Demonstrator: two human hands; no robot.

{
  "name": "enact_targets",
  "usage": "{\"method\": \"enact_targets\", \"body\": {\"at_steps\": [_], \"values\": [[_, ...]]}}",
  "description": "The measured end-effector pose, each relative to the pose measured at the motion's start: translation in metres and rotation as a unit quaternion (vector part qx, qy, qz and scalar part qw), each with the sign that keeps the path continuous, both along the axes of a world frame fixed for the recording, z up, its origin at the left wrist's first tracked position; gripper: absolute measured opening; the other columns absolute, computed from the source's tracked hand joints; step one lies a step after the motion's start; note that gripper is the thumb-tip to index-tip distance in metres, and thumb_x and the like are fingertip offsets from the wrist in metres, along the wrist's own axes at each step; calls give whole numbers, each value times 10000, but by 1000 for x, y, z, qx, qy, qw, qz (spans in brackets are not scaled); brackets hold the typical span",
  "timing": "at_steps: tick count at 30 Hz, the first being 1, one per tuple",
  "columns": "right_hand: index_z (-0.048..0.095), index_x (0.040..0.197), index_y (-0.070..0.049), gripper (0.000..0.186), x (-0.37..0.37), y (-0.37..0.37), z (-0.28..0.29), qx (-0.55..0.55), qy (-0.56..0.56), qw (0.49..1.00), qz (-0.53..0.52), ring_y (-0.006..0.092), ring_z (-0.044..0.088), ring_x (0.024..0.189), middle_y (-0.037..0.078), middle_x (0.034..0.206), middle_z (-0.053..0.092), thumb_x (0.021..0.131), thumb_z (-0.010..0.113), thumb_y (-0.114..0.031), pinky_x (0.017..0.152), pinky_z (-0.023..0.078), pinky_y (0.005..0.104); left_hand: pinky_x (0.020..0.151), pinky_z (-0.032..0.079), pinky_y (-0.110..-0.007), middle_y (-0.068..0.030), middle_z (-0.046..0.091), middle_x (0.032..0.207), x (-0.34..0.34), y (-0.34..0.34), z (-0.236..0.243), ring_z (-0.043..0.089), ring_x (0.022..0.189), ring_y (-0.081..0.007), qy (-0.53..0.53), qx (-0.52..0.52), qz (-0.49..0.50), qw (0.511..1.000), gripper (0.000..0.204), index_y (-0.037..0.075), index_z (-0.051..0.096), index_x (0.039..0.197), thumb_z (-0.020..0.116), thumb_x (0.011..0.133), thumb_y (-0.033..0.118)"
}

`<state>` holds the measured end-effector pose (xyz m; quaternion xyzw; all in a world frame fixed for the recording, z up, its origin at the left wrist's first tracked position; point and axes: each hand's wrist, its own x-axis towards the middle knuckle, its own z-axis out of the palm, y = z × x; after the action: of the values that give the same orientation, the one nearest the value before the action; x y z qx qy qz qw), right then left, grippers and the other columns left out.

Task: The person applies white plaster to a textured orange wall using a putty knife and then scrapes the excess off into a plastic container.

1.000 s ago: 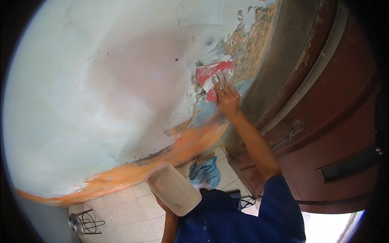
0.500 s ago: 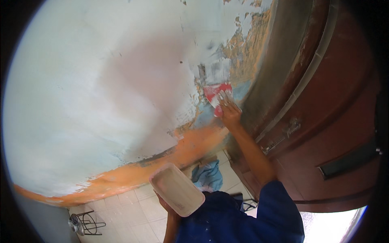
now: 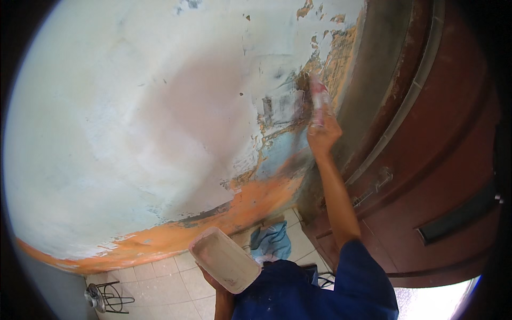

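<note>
My right hand [image 3: 324, 137] is closed around a red putty knife [image 3: 319, 98], raised against the right part of the wall [image 3: 186, 144]. The knife is turned almost edge-on and smeared by motion, so its contact with the wall is unclear. Beside it, a wet-looking grey-white patch [image 3: 290, 106] of filler lies on bare, scraped plaster. Low down, my left hand [image 3: 212, 279] grips a pale rectangular tub [image 3: 248, 281] from its left side and underneath. The tub is tilted toward me, with a thin whitish residue inside; most of the left fingers are hidden beneath it.
A brown door [image 3: 426, 144] with a latch and its frame border the wall on the right. An orange band [image 3: 261, 200] runs along the wall's foot. On the tiled floor [image 3: 160, 288] lie a blue cloth [image 3: 271, 241] and, far left, a metal-legged stand [image 3: 109, 297].
My right hand has moved up and slightly right, turning the putty knife from flat to nearly edge-on. The tub has shifted slightly left and down in the view.
</note>
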<state>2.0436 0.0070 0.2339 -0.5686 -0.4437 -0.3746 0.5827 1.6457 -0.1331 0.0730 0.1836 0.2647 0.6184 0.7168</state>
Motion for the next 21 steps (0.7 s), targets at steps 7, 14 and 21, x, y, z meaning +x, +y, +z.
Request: {"method": "enact_targets", "body": {"at_steps": [7, 14, 21], "values": [[585, 1193, -11, 627, -9, 47, -46, -88, -160, 982, 49, 391, 593, 1007, 238, 1064, 613, 567, 596, 24, 835, 492, 439, 1059, 347, -469, -99, 421, 1384, 4, 5, 0, 432, 1250, -279, -4, -17, 5, 1000, 601, 130, 326, 1406, 335, 954, 525], [569, 1207, -15, 566, -2, 26, -105, -195, -172, 963, 69, 391, 531, 1139, 232, 1200, 559, 642, 611, -11, 954, 436, 469, 1064, 342, -467, -98, 414, 1393, 7, 6, -4, 425, 1258, -279, -1, -16, -1, 1000, 606, 131, 320, 1411, 332, 954, 529], [600, 1162, -7, 387, -7, -33, -145, -181, -143, 961, 151, 386, 574, 1089, 222, 1188, 583, 780, 614, -64, 915, 474, 430, 1059, 345, -456, -98, 408, 1394, 2, -2, -3, 423, 1256, -273, 15, 12, 8, 1000, 605, 126, 315, 1412, 323, 958, 526]]}}
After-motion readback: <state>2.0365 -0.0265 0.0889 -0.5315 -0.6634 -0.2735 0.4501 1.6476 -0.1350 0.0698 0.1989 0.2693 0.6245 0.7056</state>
